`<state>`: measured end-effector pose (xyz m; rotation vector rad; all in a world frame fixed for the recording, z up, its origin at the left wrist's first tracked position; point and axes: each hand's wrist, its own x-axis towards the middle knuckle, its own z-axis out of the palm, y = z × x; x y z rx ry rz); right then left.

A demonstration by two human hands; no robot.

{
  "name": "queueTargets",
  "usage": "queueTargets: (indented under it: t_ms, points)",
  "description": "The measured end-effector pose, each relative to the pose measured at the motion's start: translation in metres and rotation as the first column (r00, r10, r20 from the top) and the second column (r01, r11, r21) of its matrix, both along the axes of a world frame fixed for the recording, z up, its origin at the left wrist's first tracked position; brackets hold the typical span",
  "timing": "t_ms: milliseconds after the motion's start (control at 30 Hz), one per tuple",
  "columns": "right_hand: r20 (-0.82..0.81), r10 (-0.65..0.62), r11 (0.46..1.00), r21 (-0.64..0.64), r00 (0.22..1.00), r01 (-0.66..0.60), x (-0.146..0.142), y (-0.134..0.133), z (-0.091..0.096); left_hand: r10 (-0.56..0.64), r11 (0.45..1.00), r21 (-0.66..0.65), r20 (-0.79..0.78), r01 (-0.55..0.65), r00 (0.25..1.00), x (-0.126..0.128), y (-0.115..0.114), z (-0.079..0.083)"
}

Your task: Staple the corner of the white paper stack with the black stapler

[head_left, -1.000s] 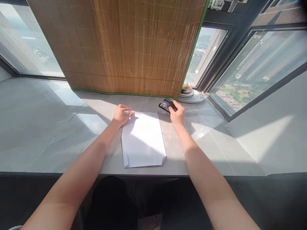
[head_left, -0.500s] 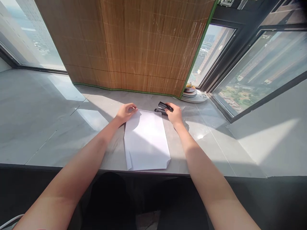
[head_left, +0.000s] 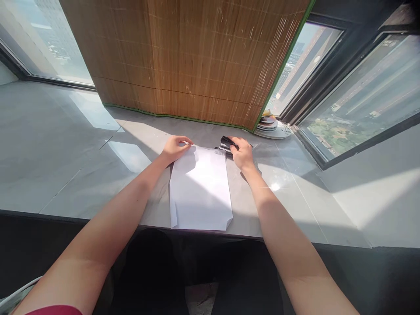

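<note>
White paper (head_left: 201, 192) lies flat on the grey counter, with its two near corners folded. My left hand (head_left: 177, 148) pinches the paper's far left corner between thumb and fingers. A black stapler (head_left: 226, 145) sits at the far right corner of the paper, and my right hand (head_left: 243, 153) is wrapped round its rear end. The stapler's front end overlaps the paper's corner. Whether its jaws are fully pressed together I cannot tell.
A bamboo blind (head_left: 197, 57) with a green edge hangs behind the paper. Stacked plates (head_left: 271, 127) stand at the back right by the window (head_left: 367, 96). The counter's front edge (head_left: 243, 237) runs just below the paper.
The camera view has tilted and shifted slightly. The stapler's front now overlaps the paper's far right corner more, with my right hand still around it. My left hand keeps its place at the left corner.
</note>
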<state>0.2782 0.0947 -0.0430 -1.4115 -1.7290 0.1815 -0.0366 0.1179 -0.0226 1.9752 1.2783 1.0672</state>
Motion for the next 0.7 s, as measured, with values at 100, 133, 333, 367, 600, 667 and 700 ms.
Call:
queueTargets:
  t_ms: [100,133,333,367,600,667,700]
  points:
    - [-0.017,-0.021,1.000,0.008,1.000,0.021,0.0048,0.0031,-0.0025,0.041,0.999,-0.015,-0.013,-0.041,0.999,-0.0018,0.0026,-0.0022]
    - [-0.020,-0.020,1.000,0.008,1.000,0.020,0.0063,0.0039,-0.0029,0.063,0.998,-0.016,-0.021,-0.063,0.998,-0.0024,0.0041,-0.0034]
    - [-0.017,-0.021,1.000,0.002,1.000,0.021,0.0086,0.0050,-0.0021,0.164,0.986,-0.022,-0.027,-0.165,0.986,-0.0048,0.0096,-0.0081]
    - [-0.021,-0.026,1.000,0.003,0.999,0.026,0.0085,0.0048,-0.0018,0.172,0.985,-0.027,-0.023,-0.173,0.985,-0.0051,0.0096,-0.0080]
    - [-0.054,-0.022,1.000,-0.004,0.998,0.022,0.0099,0.0033,-0.0004,0.194,0.979,-0.065,-0.001,-0.194,0.981,-0.0061,0.0090,-0.0059]
    - [-0.045,0.012,1.000,-0.007,0.999,-0.013,0.0092,0.0022,0.0008,0.199,0.978,-0.071,-0.004,-0.199,0.980,-0.0057,0.0092,-0.0056]
    - [-0.041,0.029,1.000,-0.008,0.999,-0.029,0.0084,0.0015,0.0015,0.202,0.977,-0.074,-0.004,-0.202,0.979,-0.0054,0.0091,-0.0053]
